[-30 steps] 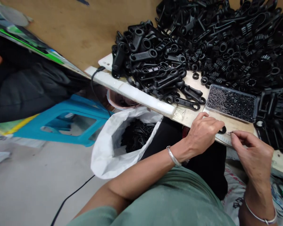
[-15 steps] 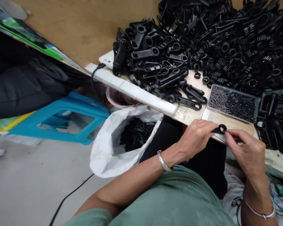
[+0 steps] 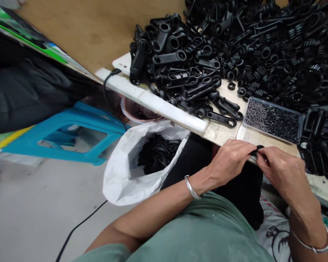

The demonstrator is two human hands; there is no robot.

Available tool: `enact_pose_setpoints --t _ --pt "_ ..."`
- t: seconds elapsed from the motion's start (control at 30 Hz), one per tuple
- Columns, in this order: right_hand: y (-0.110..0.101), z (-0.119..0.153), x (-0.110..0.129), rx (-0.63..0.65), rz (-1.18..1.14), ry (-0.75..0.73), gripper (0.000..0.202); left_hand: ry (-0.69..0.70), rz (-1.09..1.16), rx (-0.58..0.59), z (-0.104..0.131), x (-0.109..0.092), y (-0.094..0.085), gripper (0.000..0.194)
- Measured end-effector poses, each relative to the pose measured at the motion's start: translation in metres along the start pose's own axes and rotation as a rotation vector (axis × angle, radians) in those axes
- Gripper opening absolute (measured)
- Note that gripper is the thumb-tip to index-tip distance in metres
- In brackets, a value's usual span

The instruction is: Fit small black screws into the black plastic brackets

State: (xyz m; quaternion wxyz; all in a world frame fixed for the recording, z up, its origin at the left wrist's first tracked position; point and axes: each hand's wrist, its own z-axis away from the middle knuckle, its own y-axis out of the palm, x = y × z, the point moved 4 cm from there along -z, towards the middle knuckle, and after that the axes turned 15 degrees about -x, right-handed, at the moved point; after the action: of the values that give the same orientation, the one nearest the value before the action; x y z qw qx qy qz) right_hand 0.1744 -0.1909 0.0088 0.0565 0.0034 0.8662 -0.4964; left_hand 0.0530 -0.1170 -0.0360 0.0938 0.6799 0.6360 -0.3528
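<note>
At the front edge of the pale table [image 3: 228, 94], the person's left hand [image 3: 232, 160] pinches one end of a small black plastic part [image 3: 260, 147], mostly hidden between both hands' fingertips. The right hand [image 3: 285, 173] grips its other end, near a clear rectangular plastic box [image 3: 273, 136].

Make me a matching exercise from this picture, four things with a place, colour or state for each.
1. Left hand
2. Plastic box
3. Sack
4. Stool

A. White, with dark pieces inside
B. Blue
C. On the bench, holding tiny components
D. Pinching a black part

Pairs: 1-D, 2-C, 3-A, 4-B
</note>
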Motion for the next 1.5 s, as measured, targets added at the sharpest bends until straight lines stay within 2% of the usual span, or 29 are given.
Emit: enact_pose_setpoints --t 0.1,0.17,0.23,0.47,0.63,0.73,0.87,1.03,1.23,1.4,1.5 --pt "0.0 -0.004 -0.001 0.048 -0.013 -0.016 0.025 -0.002 0.01 -0.01 0.001 0.001 0.0 0.015" --pt "0.001 -0.005 -0.003 0.067 -0.06 0.027 0.024 -0.005 0.024 -0.025 0.001 0.001 0.0 0.016" --pt "0.003 -0.003 -0.006 0.075 -0.129 0.128 0.023 -0.011 0.041 -0.033 0.001 0.001 0.0 0.017" --pt "0.011 0.012 -0.014 -0.009 -0.372 0.629 0.024 -0.05 0.059 0.012 0.002 0.003 0.002 0.016" --pt "0.015 0.014 -0.02 0.107 -0.615 0.869 0.032 -0.047 0.074 0.006 0.002 0.003 0.003 0.014" --pt "0.018 0.013 -0.022 0.192 -0.642 0.922 0.034 -0.041 0.073 0.002 0.001 0.002 0.003 0.014" --pt "0.017 0.009 -0.021 0.256 -0.538 0.862 0.031 -0.034 0.071 0.012 0.0 0.002 0.002 0.014" --pt "0.01 -0.003 -0.016 0.349 -0.387 0.709 0.032 -0.031 0.081 -0.002 0.002 0.002 0.002 0.016" --pt "0.005 -0.01 -0.009 0.35 -0.251 0.549 0.025 -0.04 0.09 -0.007 0.003 0.003 0.003 0.016" --pt "0.007 -0.011 0.011 0.33 0.149 0.322 0.022 -0.045 0.092 -0.019 0.004 0.001 0.004 0.017" --pt "0.01 -0.013 0.022 0.304 0.288 0.285 0.023 -0.04 0.08 -0.036 0.004 0.001 0.004 0.017"
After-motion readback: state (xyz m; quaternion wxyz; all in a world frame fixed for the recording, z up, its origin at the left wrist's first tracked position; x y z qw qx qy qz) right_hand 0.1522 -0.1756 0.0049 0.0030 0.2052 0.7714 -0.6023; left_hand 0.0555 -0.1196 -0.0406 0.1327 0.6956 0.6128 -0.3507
